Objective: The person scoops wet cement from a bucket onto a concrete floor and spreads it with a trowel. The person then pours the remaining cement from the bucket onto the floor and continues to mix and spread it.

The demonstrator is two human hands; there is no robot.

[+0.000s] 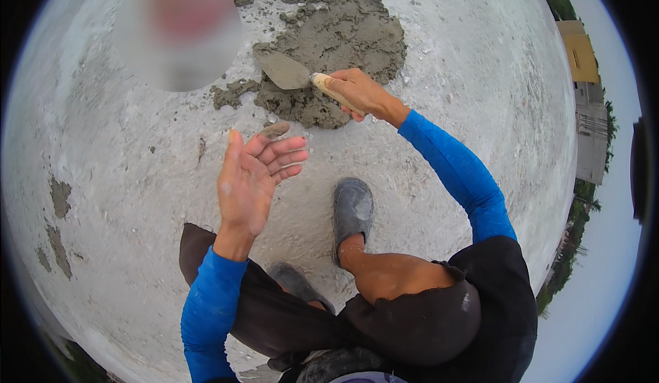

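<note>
My right hand (pixel 362 95) is wrapped round the pale handle of a trowel (pixel 285 71). The blade, coated in grey, lies against the near left part of a heap of wet mortar (pixel 347 36) on the ground. My left hand (pixel 250 180) is held nearer to me and to the left, palm turned up and fingers apart, holding nothing. A grey lump or smear of mortar (pixel 276 130) shows at the tip of one of its fingers. Smaller clods of mortar (pixel 233 93) lie left of the heap.
The ground is a rough, pale concrete surface (pixel 123 177) with dried mortar patches (pixel 60 198) at the left. A blurred round area hides something reddish at the upper left. My feet in grey shoes (pixel 353 208) are close below the heap. Buildings (pixel 589 125) and greenery stand beyond the right edge.
</note>
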